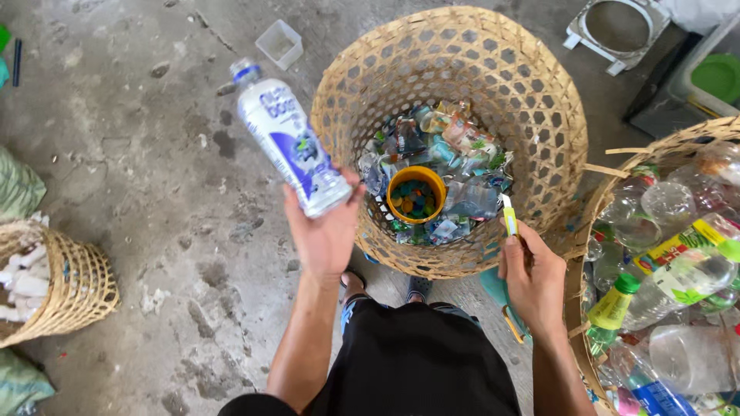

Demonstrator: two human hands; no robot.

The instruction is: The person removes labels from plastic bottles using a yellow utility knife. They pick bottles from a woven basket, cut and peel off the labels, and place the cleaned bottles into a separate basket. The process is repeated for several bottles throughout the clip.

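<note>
Clamped around the base of a clear plastic bottle with a white-and-blue label and blue cap [287, 145], the left hand [325, 231] held it tilted up over the stained concrete floor [146, 154], just left of the basket rim. Fingers of the right hand [532, 273] were closed on a small yellow-and-white utility knife [509, 217], blade end pointing up beside the basket wall.

Largest in view was the round woven bamboo basket [532, 100], its bottom strewn with torn coloured label scraps around a small orange tub of bottle caps [416, 192]. At the right edge a second woven basket [593, 231] was heaped with empty clear plastic bottles [678, 277]. A smaller wicker basket of white pieces [77, 285] stood well apart at the left.

Judging by the scraps, the label-stripping step seemed in hand; bottle and knife were apart, so the blade would need bringing to the label.
</note>
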